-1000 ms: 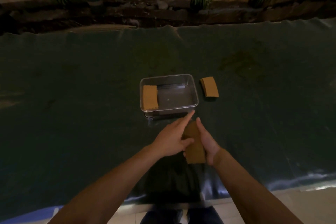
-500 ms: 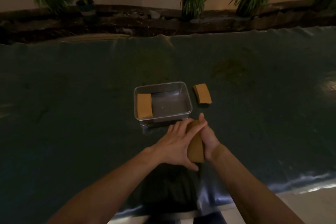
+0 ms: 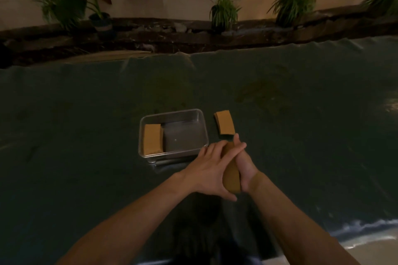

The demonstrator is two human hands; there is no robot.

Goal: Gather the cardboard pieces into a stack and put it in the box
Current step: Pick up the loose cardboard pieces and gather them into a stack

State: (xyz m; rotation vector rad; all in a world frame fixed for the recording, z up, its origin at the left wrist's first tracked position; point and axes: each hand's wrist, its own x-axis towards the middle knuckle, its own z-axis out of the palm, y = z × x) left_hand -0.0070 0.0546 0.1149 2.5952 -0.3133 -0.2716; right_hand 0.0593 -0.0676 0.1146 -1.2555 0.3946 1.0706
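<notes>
Progress stands partway, by my reading of the head view. One cardboard stack (image 3: 152,142) already lies flat in the left part of the clear box (image 3: 205,133), against its left wall; the rest of the box floor is bare. A second cardboard stack (image 3: 225,125) lies on the dark table cover (image 3: 86,114) just beside the box's right wall, not in it and not touched by either hand.

A third bundle of cardboard pieces (image 3: 231,175) is held on edge just near of the box's right front corner. The left hand (image 3: 210,170) lies over its left face with fingers spread and reaching across the top edge. The right hand (image 3: 244,163) is pressed flat against its right face, fingers extended forward. Between them the two palms clamp the bundle; only its near end and a strip of its top edge show. I cannot tell how many pieces it contains, nor whether their edges are flush.

I judge the step in hand to be squaring up this bundle before placement. Remaining work, as I assess it: put the held bundle in the box, then collect the stack on the cover and put it in as well. Lighting is dim, so fine detail is unreliable.
</notes>
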